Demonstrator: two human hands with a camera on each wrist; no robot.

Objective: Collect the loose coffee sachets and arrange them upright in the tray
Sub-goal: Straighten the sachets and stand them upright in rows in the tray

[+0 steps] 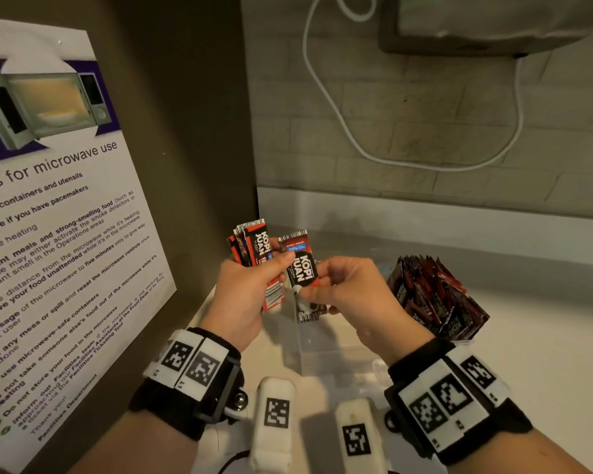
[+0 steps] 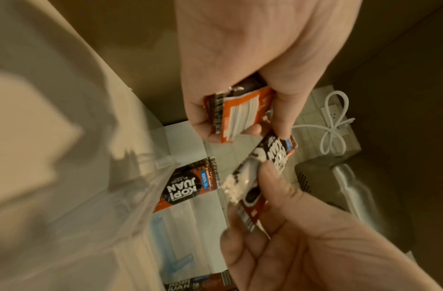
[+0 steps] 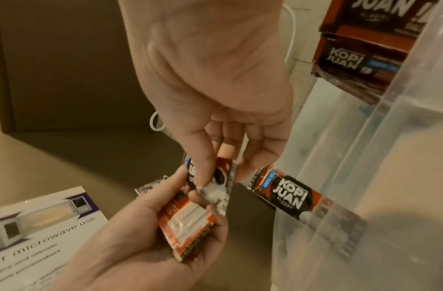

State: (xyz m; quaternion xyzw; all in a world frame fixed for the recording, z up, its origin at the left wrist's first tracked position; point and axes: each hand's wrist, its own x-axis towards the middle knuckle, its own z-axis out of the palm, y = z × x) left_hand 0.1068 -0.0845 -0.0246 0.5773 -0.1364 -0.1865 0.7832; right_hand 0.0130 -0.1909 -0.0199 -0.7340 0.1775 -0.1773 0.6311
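Note:
My left hand (image 1: 254, 285) grips a stack of red-and-black Kopi Juan sachets (image 1: 254, 248), held upright above the counter; the stack's white backs (image 2: 237, 114) show in the left wrist view. Just to its right, my right hand (image 1: 317, 292) pinches a single sachet (image 1: 302, 268) by its lower end between thumb and fingers, close beside the stack (image 3: 188, 222). Below both hands stands a clear plastic tray (image 1: 329, 350). One sachet (image 3: 289, 193) leans inside it against the clear wall (image 3: 364, 157). The sachet in the tray (image 2: 188, 187) lies under my hands.
A packed bunch of the same sachets (image 1: 435, 299) stands at the right of the tray. A microwave notice (image 1: 48, 234) covers the brown wall on the left. A white cable (image 1: 356, 142) hangs on the tiled back wall beneath a grey appliance (image 1: 493, 25).

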